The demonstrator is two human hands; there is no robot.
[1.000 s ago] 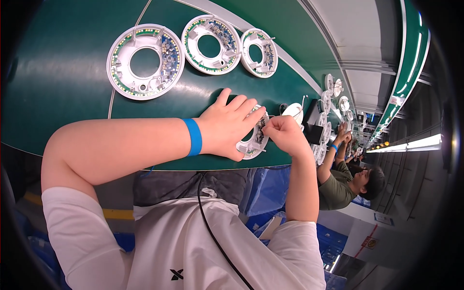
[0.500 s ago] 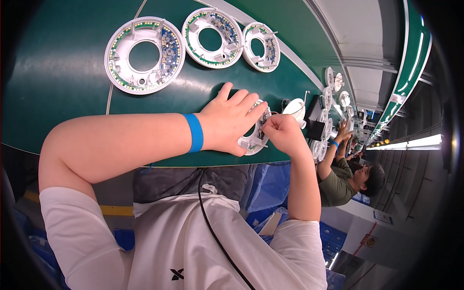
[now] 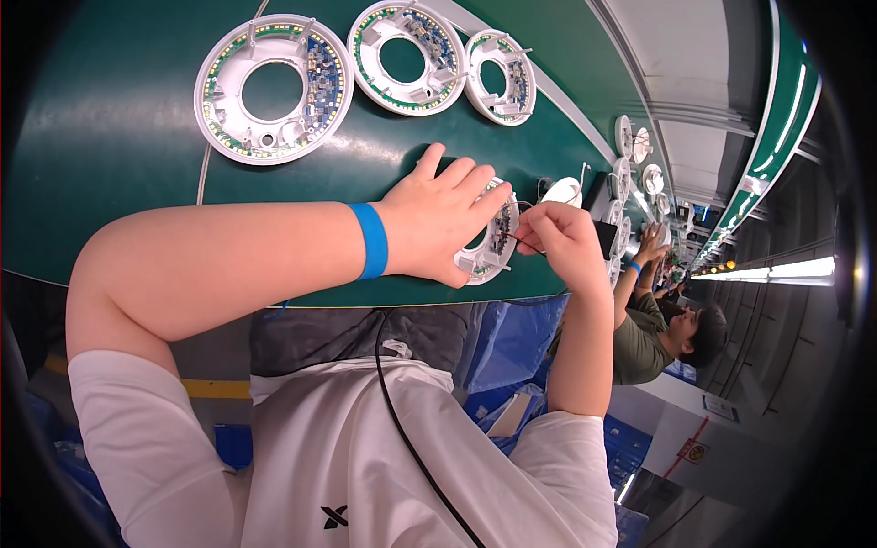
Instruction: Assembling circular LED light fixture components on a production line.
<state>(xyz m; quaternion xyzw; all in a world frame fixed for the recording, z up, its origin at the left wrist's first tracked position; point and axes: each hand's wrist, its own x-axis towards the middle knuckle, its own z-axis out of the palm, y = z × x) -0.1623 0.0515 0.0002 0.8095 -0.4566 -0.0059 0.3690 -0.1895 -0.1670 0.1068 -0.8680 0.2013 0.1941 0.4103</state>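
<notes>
A white ring-shaped housing (image 3: pixel 498 259) with circuit boards inside lies near the table's front edge. Across it rests my left hand (image 3: pixel 445 219), fingers spread, its thumb at the near rim and index finger over the far side, holding it down. At its right side, my right hand (image 3: pixel 559 236) is closed, fingertips pinching thin dark wires (image 3: pixel 513 237) that run to the boards. The left hand hides much of the ring's left half. Three similar housings lie farther back: a left one (image 3: pixel 224 123), a middle one (image 3: pixel 375 80) and a right one (image 3: pixel 484 99).
Right of my hands stand a white round part (image 3: pixel 565 191) and a black box (image 3: pixel 604 237). More white round parts (image 3: pixel 624 137) line the table beyond. A co-worker (image 3: pixel 671 342) works at the right. Blue bags (image 3: pixel 512 338) hang below the table edge.
My right hand has drawn back slightly right and up from the ring, and the wires now show between its fingertips and the boards. My left hand stays on the ring. The view has shifted slightly.
</notes>
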